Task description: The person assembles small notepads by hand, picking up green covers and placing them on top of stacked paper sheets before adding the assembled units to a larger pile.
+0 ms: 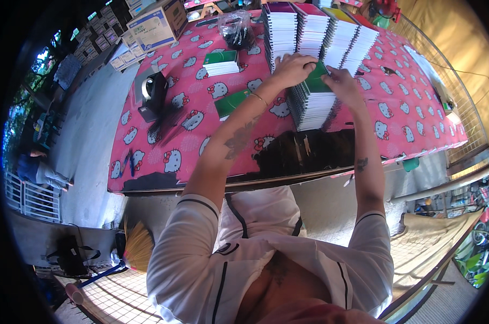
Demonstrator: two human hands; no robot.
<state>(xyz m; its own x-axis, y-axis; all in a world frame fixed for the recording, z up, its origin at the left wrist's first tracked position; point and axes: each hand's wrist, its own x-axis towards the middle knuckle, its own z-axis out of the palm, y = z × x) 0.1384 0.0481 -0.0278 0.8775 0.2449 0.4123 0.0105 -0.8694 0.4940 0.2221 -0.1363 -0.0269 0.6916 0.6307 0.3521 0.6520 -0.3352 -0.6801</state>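
Observation:
A tall stack of spiral notebooks with green covers stands in front of me on the table. My left hand is at the far left edge of its top, the fingers curled onto the uppermost green notebook. My right hand grips the same notebook at its right side, thumb over the cover. Some fingertips are hidden behind the pages. Just beyond my hands rise stacks of notebooks with dark purple, magenta, yellow and red covers.
A pink patterned cloth covers the table, torn to black at the front edge. Left of the stack are a short pile of green notebooks, a flat green notebook, a black box-shaped device, a plastic bag and a cardboard box.

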